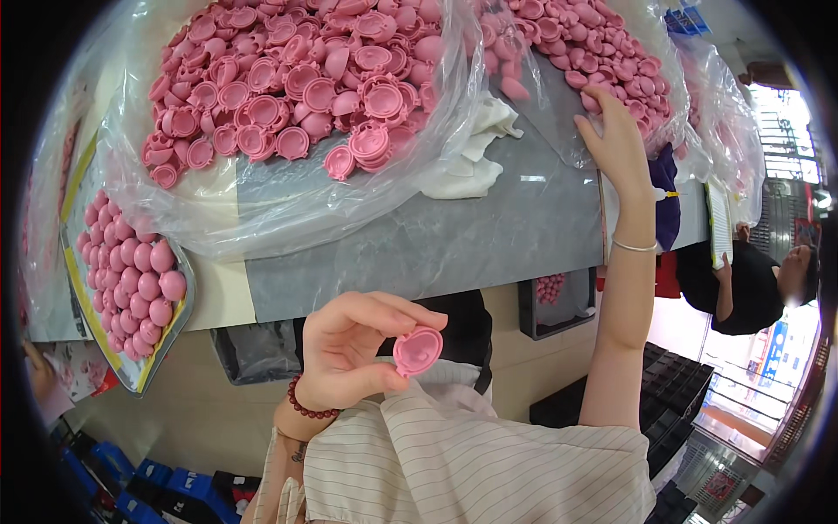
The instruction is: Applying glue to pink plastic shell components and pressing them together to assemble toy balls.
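My left hand (342, 349) is in front of my body, pinching a small round pink plastic shell half (418, 351) between thumb and fingers. Its hollow side faces up, and a little tab shows at the rim. Out to the far right, my right hand (618, 144) stretches to the edge of a heap of pink domed shell pieces (602, 52). Thumb and fingers are apart there, with no piece visible in them; whether the fingertips touch the heap is hard to tell. Another heap of hollow pink shell halves (262, 109) lies on clear plastic sheeting (253, 223) at the far left.
A yellow-edged tray (179, 323) of round pink balls stands at the table's left. A white cloth (467, 166) lies between the heaps on the grey tabletop (524, 227). Dark crates (559, 327) sit below. Another person (742, 284) is at the right; a hand shows at the left edge.
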A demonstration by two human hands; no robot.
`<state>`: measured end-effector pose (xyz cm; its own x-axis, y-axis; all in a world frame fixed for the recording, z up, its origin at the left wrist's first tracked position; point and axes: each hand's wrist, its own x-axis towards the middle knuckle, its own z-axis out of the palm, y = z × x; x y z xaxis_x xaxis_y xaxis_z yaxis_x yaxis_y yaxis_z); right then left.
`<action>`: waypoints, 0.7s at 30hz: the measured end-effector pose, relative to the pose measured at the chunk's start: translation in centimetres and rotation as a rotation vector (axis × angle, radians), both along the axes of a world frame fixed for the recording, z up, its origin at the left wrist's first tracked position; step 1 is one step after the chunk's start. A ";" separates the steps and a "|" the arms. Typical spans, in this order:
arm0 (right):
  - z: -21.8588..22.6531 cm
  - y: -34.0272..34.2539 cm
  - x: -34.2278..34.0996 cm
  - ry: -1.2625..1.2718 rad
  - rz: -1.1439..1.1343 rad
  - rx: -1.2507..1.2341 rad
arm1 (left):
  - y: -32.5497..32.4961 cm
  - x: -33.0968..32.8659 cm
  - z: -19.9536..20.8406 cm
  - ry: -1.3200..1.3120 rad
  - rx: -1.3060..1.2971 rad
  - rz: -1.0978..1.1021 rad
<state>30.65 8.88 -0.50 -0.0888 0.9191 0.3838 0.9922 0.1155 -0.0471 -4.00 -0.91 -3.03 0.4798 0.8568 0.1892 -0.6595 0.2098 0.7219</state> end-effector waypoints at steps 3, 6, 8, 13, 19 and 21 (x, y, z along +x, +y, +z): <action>0.3 0.2 -1.0 0.145 -0.118 -0.108 | 0.0 -0.4 0.2 0.017 -0.002 0.006; 1.4 -1.4 -3.5 0.373 -0.119 -0.178 | 0.3 -0.8 -0.1 0.044 -0.015 0.055; 2.2 -3.0 -5.9 0.514 -0.031 -0.154 | 0.6 -1.1 -0.6 -0.057 0.008 0.038; 1.7 -8.1 -10.8 1.088 0.205 -0.394 | 0.9 -0.6 -0.4 -0.010 -0.031 0.058; 0.0 -9.5 -12.4 0.813 0.023 -0.424 | 1.0 -0.5 -0.4 0.057 -0.040 0.059; 0.5 -9.2 -13.2 0.691 0.023 -0.297 | 1.0 -0.3 -0.4 0.066 -0.067 0.063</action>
